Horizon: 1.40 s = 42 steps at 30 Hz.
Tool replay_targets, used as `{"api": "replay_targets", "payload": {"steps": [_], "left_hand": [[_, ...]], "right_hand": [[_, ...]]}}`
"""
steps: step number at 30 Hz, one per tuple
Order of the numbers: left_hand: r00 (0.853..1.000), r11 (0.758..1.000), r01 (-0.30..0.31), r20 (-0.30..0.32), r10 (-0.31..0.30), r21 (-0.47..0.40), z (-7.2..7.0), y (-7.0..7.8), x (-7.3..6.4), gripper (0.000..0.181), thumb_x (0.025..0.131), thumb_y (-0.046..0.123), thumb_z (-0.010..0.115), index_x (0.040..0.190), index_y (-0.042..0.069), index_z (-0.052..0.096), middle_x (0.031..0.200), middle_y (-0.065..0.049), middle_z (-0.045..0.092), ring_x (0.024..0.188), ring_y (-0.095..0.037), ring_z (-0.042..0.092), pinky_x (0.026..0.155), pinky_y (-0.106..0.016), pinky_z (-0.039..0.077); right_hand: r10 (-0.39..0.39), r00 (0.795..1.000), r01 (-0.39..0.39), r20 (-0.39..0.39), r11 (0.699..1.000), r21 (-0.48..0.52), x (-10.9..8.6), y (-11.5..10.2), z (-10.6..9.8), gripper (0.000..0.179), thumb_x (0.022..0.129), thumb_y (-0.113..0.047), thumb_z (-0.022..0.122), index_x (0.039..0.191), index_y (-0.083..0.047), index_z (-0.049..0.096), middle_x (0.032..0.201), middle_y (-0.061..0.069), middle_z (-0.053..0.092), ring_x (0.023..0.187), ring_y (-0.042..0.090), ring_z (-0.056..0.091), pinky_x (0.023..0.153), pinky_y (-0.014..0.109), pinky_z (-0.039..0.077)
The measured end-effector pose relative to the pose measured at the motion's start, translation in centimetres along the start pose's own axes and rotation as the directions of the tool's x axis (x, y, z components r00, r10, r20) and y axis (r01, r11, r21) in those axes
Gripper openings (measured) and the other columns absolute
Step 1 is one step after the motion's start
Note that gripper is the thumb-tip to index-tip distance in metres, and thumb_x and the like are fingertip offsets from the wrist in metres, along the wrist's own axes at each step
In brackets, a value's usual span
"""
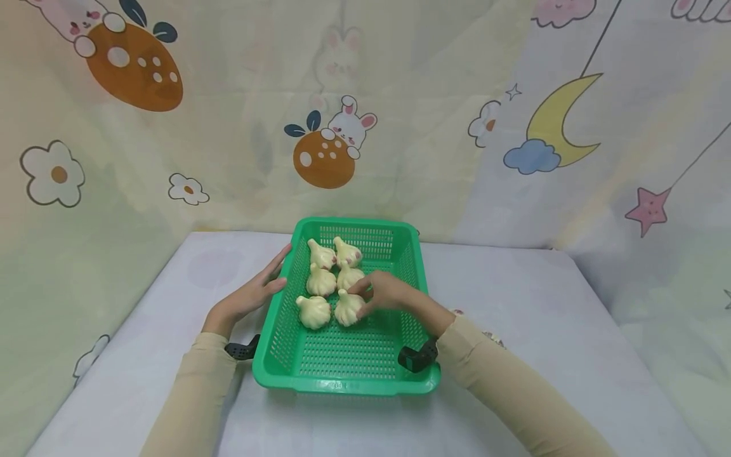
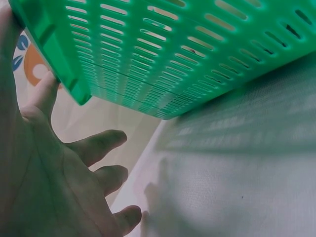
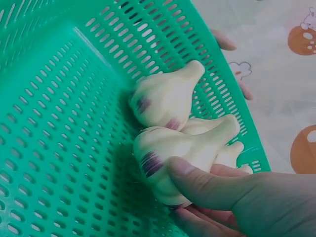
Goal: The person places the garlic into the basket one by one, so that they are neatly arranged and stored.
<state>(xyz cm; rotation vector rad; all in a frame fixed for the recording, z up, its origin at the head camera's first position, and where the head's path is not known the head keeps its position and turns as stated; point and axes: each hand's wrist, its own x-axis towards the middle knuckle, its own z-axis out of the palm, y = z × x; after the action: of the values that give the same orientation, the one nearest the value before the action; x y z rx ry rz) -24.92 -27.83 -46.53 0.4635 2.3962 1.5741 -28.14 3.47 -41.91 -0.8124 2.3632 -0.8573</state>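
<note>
My right hand (image 1: pixel 384 293) grips a cream garlic bulb (image 1: pixel 348 309) with purple streaks, low inside a green plastic basket (image 1: pixel 346 385). In the right wrist view the thumb lies across this bulb (image 3: pixel 168 148) and the other fingers curl beneath it. Several more garlic bulbs (image 1: pixel 315 311) sit in two rows along the basket's left side. Outside, my left hand (image 1: pixel 251 301) rests against the basket's left rim, its fingers spread. From the left wrist, the thumb and a finger touch the rim while the other fingers (image 2: pixel 111 178) stand away from the slotted wall.
A white cloth covers the table (image 1: pixel 514 298). Just right of the basket, partly hidden by the right arm, lie small objects (image 1: pixel 493 339) too covered to name. A printed curtain (image 1: pixel 422 127) hangs behind the table and at both sides.
</note>
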Motion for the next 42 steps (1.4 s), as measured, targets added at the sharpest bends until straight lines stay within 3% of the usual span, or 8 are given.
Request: {"api": "replay_targets", "payload": {"steps": [6,15,24,29,42], "left_hand": [[1.0,1.0,0.004,-0.011,-0.004,0.009,0.06,0.07,-0.05,0.064,0.1,0.039,0.041,0.149,0.049,0.0,0.161,-0.01,0.0,0.146,-0.04,-0.001,0.105,-0.074,0.009],[1.0,1.0,-0.001,-0.003,0.001,-0.002,0.06,0.2,0.08,0.063,0.1,0.042,0.041,0.147,0.051,0.001,0.161,-0.009,0.0,0.146,-0.039,0.0,0.105,-0.073,0.01],[1.0,1.0,0.005,0.008,-0.004,-0.011,0.01,0.39,0.1,0.064,0.101,0.039,0.04,0.148,0.049,-0.001,0.161,-0.011,0.0,0.146,-0.039,0.001,0.106,-0.072,0.012],[1.0,1.0,0.006,0.008,-0.006,-0.011,0.01,0.26,0.14,0.064,0.101,0.039,0.04,0.149,0.047,-0.002,0.16,-0.013,0.001,0.146,-0.04,0.002,0.107,-0.072,0.012],[1.0,1.0,-0.002,0.004,0.002,-0.019,0.0,0.15,0.14,0.064,0.1,0.04,0.04,0.149,0.047,-0.001,0.16,-0.012,0.001,0.146,-0.039,0.001,0.107,-0.072,0.011]], "right_hand": [[-0.013,1.0,0.014,-0.004,1.0,0.023,-0.06,0.13,-0.02,0.047,0.076,-0.011,0.079,0.121,-0.008,0.066,0.124,0.006,0.065,0.112,0.027,0.063,0.087,0.033,0.054],[0.038,0.998,-0.037,-0.041,0.999,0.022,0.13,0.26,0.02,0.041,0.078,-0.016,0.078,0.115,-0.004,0.067,0.117,0.011,0.067,0.106,0.028,0.066,0.084,0.031,0.054],[0.042,0.997,-0.044,-0.068,0.999,-0.031,0.39,0.44,-0.04,0.039,0.078,-0.024,0.079,0.11,-0.006,0.069,0.11,0.007,0.07,0.107,0.028,0.064,0.083,0.03,0.054],[0.047,0.995,-0.052,-0.084,0.997,-0.057,0.38,0.49,-0.02,0.038,0.077,-0.026,0.08,0.109,-0.007,0.07,0.104,0.005,0.072,0.1,0.021,0.066,0.081,0.029,0.053],[0.025,0.995,-0.029,-0.101,0.999,-0.037,0.59,0.67,0.09,0.035,0.078,-0.027,0.078,0.108,-0.009,0.072,0.104,0.003,0.072,0.101,0.021,0.065,0.079,0.028,0.053]]}}
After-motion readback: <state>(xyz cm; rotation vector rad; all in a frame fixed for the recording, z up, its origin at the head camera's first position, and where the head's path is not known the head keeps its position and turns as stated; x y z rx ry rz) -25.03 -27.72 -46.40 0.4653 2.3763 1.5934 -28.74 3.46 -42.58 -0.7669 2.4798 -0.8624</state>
